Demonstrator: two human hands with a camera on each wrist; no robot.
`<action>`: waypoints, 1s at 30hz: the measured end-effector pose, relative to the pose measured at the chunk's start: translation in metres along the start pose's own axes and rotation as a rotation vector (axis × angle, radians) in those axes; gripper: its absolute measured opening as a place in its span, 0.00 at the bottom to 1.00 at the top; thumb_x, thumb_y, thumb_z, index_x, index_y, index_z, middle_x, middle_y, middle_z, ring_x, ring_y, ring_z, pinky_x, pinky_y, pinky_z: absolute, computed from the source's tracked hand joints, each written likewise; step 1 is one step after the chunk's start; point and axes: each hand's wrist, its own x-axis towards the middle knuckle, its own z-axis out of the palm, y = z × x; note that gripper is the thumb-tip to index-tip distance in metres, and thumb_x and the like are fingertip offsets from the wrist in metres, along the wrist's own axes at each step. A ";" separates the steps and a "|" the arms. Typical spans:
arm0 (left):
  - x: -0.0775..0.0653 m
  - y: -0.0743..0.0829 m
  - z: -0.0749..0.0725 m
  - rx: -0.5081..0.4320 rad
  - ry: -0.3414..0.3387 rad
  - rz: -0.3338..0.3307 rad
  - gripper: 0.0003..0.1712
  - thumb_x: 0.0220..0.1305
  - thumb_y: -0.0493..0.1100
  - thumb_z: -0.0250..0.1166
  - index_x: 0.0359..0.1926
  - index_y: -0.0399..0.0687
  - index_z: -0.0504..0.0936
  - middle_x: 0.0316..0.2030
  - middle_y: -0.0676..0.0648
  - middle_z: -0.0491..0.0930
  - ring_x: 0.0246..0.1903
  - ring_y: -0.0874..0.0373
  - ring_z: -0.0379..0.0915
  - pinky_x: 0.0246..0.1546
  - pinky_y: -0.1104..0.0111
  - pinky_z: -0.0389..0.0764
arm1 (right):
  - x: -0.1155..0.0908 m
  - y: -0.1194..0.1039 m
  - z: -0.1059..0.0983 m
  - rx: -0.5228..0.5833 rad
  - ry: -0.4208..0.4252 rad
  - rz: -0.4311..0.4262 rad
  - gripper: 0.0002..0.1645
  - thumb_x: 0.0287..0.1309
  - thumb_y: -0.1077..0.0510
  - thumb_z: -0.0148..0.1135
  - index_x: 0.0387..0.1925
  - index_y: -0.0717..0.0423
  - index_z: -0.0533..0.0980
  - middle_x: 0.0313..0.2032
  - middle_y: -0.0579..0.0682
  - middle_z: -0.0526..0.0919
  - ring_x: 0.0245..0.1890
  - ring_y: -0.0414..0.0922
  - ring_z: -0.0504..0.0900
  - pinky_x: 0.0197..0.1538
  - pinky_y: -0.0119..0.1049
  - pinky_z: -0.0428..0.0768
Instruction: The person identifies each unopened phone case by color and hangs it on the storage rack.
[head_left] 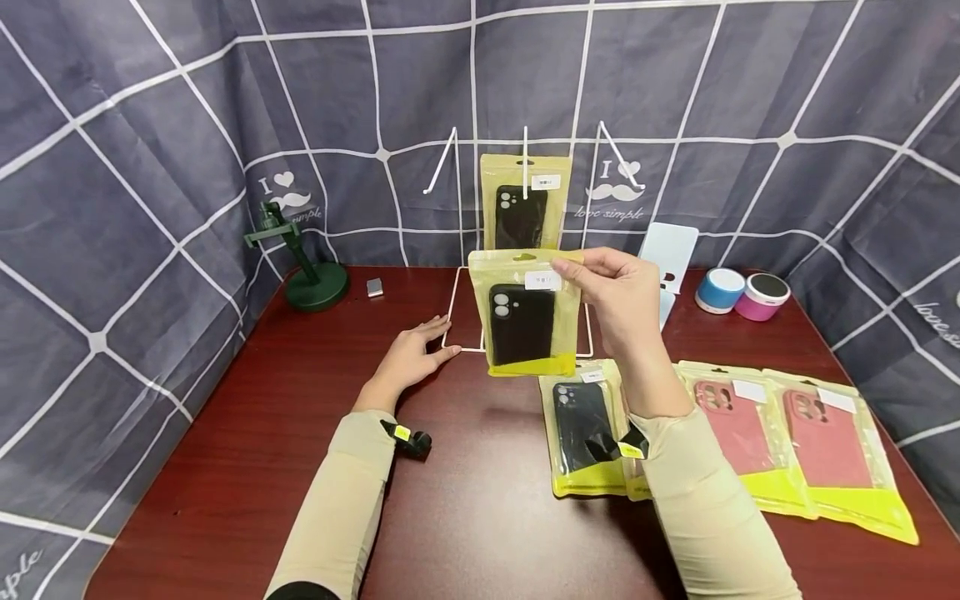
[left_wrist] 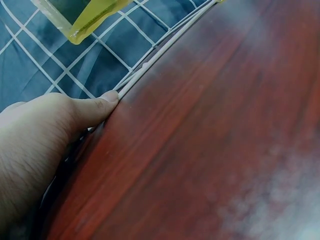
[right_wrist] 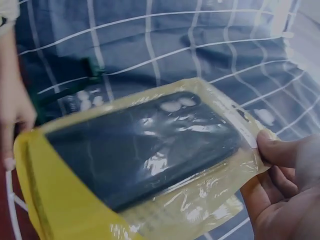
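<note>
My right hand (head_left: 626,300) pinches the top right corner of a yellow clear-fronted bag with a black phone case (head_left: 522,321) inside. The bag is upright, its printed label and hanging hole at the top. In the right wrist view, thumb and fingers grip the bag's edge beside the black phone case (right_wrist: 145,145). Behind it, another bagged black case (head_left: 521,212) hangs on the middle prong of a white wire rack (head_left: 458,192). My left hand (head_left: 408,354) rests on the table at the rack's base, its thumb (left_wrist: 97,107) touching the wire in the left wrist view.
On the right of the table (head_left: 457,500) lie several bagged cases, one black (head_left: 581,425), others pink (head_left: 828,442). A green phone stand (head_left: 317,286) and small grey object (head_left: 375,287) are back left. A pale blue stand (head_left: 667,254) and two small round speakers (head_left: 721,291) stand back right.
</note>
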 end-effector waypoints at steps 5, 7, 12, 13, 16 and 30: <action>0.002 0.001 0.000 0.008 -0.009 0.000 0.39 0.67 0.62 0.65 0.71 0.48 0.72 0.72 0.47 0.66 0.73 0.51 0.59 0.71 0.53 0.62 | 0.005 -0.010 0.009 0.095 0.029 -0.011 0.06 0.45 0.69 0.79 0.27 0.65 0.87 0.22 0.51 0.87 0.15 0.37 0.70 0.16 0.24 0.63; 0.002 0.001 -0.001 0.008 -0.010 -0.003 0.38 0.67 0.62 0.64 0.71 0.48 0.72 0.72 0.46 0.66 0.72 0.51 0.59 0.71 0.52 0.62 | 0.008 -0.013 0.013 0.121 0.036 -0.024 0.06 0.45 0.70 0.79 0.27 0.66 0.87 0.21 0.51 0.86 0.14 0.37 0.69 0.16 0.24 0.62; 0.001 0.001 -0.002 0.013 -0.014 -0.020 0.39 0.67 0.63 0.64 0.72 0.49 0.72 0.72 0.47 0.66 0.72 0.52 0.59 0.71 0.53 0.62 | 0.016 -0.018 0.021 0.153 0.060 -0.064 0.06 0.46 0.69 0.79 0.27 0.67 0.86 0.19 0.52 0.84 0.13 0.36 0.64 0.16 0.25 0.57; 0.001 0.001 -0.001 0.014 -0.015 -0.021 0.39 0.67 0.63 0.64 0.72 0.49 0.71 0.72 0.47 0.66 0.73 0.52 0.59 0.71 0.53 0.62 | 0.018 -0.019 0.022 0.146 0.071 -0.069 0.07 0.46 0.68 0.79 0.27 0.67 0.86 0.19 0.52 0.84 0.13 0.37 0.65 0.16 0.25 0.58; 0.000 0.001 0.000 0.006 -0.015 -0.017 0.39 0.67 0.62 0.65 0.72 0.50 0.71 0.72 0.47 0.65 0.73 0.52 0.59 0.71 0.53 0.62 | 0.023 -0.021 0.025 0.105 0.109 -0.090 0.09 0.46 0.65 0.81 0.27 0.66 0.86 0.20 0.52 0.84 0.13 0.37 0.65 0.16 0.25 0.59; -0.003 0.001 0.000 -0.020 0.004 -0.017 0.39 0.66 0.63 0.66 0.71 0.50 0.72 0.72 0.48 0.66 0.73 0.53 0.59 0.71 0.51 0.61 | 0.050 0.001 0.031 -0.084 0.193 -0.154 0.09 0.48 0.60 0.81 0.28 0.61 0.88 0.22 0.46 0.87 0.21 0.36 0.78 0.25 0.28 0.70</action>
